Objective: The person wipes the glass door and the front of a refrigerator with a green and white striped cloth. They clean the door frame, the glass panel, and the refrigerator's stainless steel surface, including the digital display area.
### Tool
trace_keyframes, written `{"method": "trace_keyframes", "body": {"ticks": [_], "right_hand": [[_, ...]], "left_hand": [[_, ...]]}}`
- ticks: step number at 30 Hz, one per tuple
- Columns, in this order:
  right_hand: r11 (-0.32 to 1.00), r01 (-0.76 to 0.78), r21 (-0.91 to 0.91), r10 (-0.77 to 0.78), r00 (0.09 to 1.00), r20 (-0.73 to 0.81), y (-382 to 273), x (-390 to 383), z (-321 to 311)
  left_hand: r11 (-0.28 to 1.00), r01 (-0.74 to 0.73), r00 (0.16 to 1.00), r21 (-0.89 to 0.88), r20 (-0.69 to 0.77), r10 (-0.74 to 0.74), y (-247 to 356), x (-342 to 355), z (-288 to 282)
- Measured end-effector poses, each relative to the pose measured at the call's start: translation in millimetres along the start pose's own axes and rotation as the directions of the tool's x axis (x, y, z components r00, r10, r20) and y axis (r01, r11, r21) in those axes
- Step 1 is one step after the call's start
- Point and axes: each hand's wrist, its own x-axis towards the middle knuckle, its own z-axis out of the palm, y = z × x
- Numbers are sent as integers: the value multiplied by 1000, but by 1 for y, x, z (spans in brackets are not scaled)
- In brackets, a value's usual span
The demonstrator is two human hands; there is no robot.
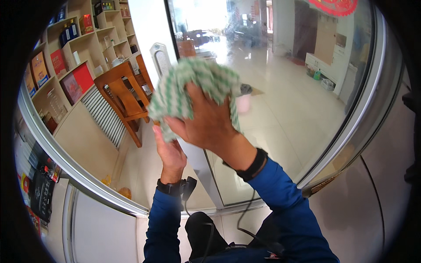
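Observation:
My right hand (206, 120) is closed on a crumpled green-and-white cloth (193, 72), its fingers partly sunk in the folds, over the sliding glass door (289, 114). My left hand (171, 153) is raised just below the cloth, beside the door's pale upright frame. One digit points upward; its other fingers are largely hidden, so their grip is unclear. Black bands circle both wrists, and a dark cable hangs between my forearms.
Wooden shelves (68, 57) with boxes and bottles and a wooden chair (123, 96) are left. Through the glass are a pink bin (244, 103) and a white cabinet (321, 65). A curved door track (57, 153) crosses left. A white appliance (98, 228) stands low left.

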Motion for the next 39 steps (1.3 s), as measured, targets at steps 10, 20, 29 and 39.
{"method": "trace_keyframes", "body": {"ticks": [10, 20, 29, 39], "right_hand": [[918, -336, 212, 211, 865, 456, -20, -170, 15], [959, -278, 48, 247, 911, 330, 26, -140, -5], [919, -393, -41, 384, 912, -143, 72, -149, -39], [870, -431, -240, 416, 902, -114, 85, -271, -58]], "left_hand": [[963, -70, 897, 260, 440, -54, -3, -13, -17], [783, -316, 930, 536, 338, 144, -11, -14, -10], [805, -253, 935, 538, 351, 59, -9, -13, -8], [763, -296, 945, 574, 291, 148, -14, -19, -1]]}}
